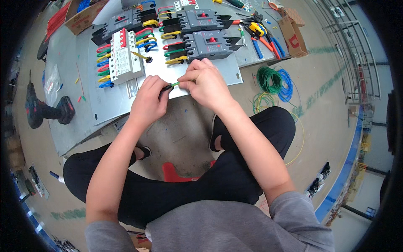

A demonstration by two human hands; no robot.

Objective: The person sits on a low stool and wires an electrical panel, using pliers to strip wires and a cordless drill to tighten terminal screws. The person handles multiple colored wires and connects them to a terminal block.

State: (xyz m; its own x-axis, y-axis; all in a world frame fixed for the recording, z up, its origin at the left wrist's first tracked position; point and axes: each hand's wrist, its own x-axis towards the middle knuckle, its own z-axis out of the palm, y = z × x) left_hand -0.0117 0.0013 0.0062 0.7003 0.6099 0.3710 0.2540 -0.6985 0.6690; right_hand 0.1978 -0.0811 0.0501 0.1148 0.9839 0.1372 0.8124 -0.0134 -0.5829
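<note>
Grey shirt (201,227) sits nearest, behind black trousers (168,195). Left grip (150,98) pinches a small black piece (165,89); right grip (206,84) pinches a thin green wire (176,84), probably so both stay steady where they meet. That wire spans both sets of fingertips, over the metal plate's (236,77) near edge.

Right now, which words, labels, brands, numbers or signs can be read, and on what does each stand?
None reads clearly.
White switch block: small print, too small to read.
Nearest grey breaker: label marks, too small.
Cardboard box at right: red mark, unclear.
Cardboard box at upper left: faint print, blurred.
</note>
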